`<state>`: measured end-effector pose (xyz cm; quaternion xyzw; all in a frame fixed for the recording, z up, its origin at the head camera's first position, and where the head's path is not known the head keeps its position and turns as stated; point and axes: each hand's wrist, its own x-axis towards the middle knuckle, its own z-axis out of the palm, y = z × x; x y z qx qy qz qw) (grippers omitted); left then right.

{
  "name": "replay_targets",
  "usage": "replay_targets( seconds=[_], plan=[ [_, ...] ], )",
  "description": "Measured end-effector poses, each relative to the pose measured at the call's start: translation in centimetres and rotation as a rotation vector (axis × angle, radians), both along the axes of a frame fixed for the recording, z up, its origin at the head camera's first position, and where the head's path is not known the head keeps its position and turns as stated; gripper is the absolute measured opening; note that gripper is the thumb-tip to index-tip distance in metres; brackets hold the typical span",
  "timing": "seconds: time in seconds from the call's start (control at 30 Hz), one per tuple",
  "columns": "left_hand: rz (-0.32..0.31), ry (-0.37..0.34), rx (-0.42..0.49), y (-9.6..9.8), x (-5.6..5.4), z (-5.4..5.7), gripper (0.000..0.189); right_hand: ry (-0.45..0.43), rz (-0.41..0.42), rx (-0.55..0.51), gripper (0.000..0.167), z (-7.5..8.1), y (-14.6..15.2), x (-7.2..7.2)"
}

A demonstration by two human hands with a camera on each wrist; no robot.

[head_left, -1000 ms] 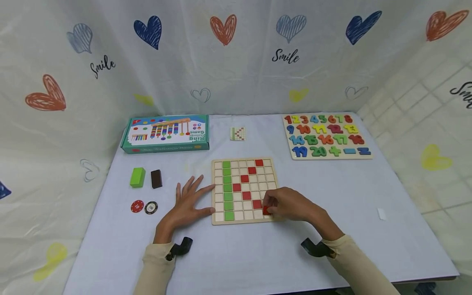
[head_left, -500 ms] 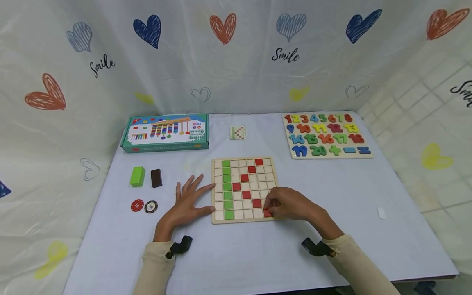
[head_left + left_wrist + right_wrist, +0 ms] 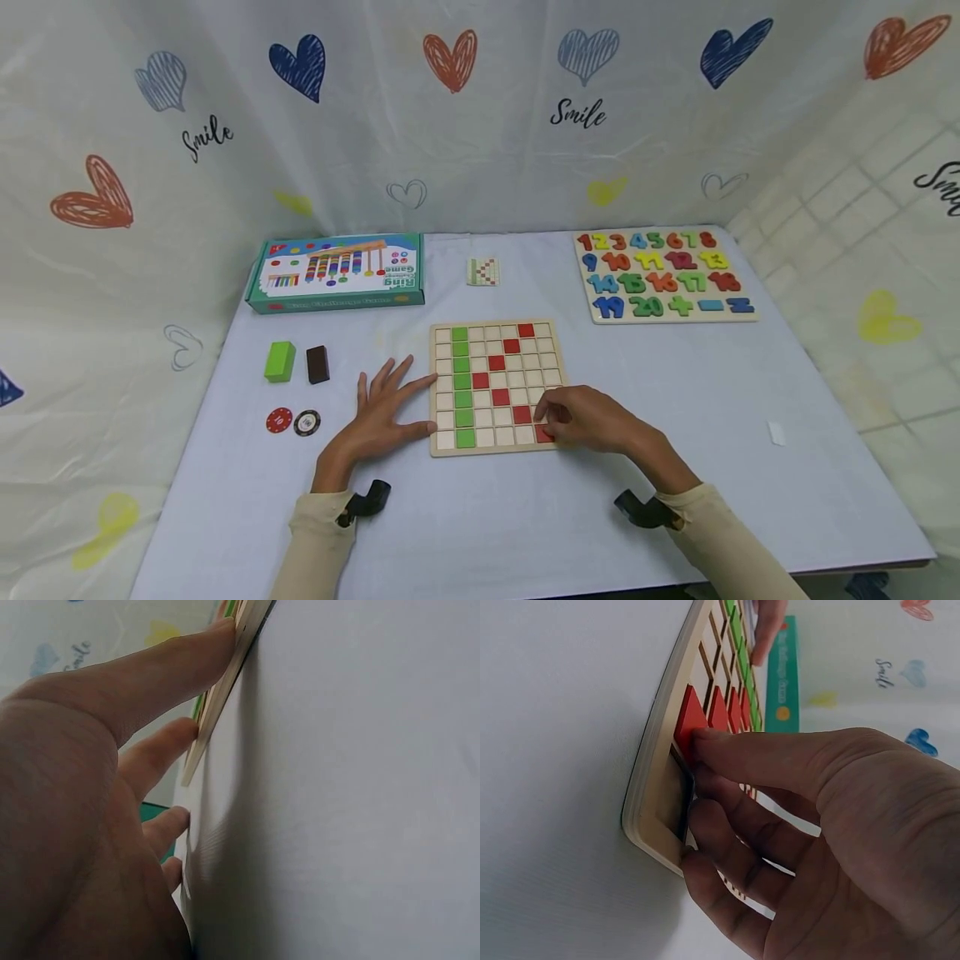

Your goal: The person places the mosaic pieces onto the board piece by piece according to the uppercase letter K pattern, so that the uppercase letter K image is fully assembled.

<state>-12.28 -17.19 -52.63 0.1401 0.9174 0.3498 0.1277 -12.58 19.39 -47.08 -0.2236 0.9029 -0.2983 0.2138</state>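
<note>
A wooden grid board (image 3: 487, 452) lies on the table, filled with white tiles, a column of green tiles (image 3: 463, 381) and red tiles (image 3: 499, 397) in a bent diagonal. At its near right corner my right hand (image 3: 596, 419) holds a red square tile (image 3: 691, 720) between thumb and curled fingers. That tile sits in its cell, with the thumb on its edge in the right wrist view. Beside it is a dark, tileless corner cell (image 3: 673, 793). My left hand (image 3: 382, 417) is spread flat, thumb and forefinger touching the board's left edge.
At left are a green block (image 3: 280, 362), a dark brown block (image 3: 317, 364), a red chip (image 3: 279, 420) and a black-and-white chip (image 3: 307, 422). Behind stand a game box (image 3: 337, 273), a pattern card (image 3: 483, 272) and a number puzzle board (image 3: 667, 277). A white scrap (image 3: 776, 434) lies right.
The red tile at the near right has settled from a tilted position down into its cell. My right hand has barely moved, and my left hand stays at the board's edge.
</note>
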Motion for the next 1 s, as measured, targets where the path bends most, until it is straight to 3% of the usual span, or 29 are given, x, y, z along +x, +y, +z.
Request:
replay_targets(
  seconds=[0.4,0.73,0.87,1.0],
  plan=[
    [0.004,0.000,0.012,0.0,-0.2,0.1,0.080,-0.033,-0.014,-0.058,0.008,-0.6,0.5,-0.3],
    [-0.001,0.001,0.006,-0.5,-0.2,-0.7,0.079,-0.040,-0.017,-0.077,0.006,-1.0,0.3,0.0],
    [-0.004,-0.004,-0.005,-0.4,-0.1,-1.0,0.080,-0.017,-0.013,-0.069,0.006,-1.1,0.4,0.4],
    [-0.004,0.003,-0.017,-0.1,-0.1,-0.9,0.079,0.075,-0.069,-0.059,0.005,-0.9,0.9,0.9]
  ],
)
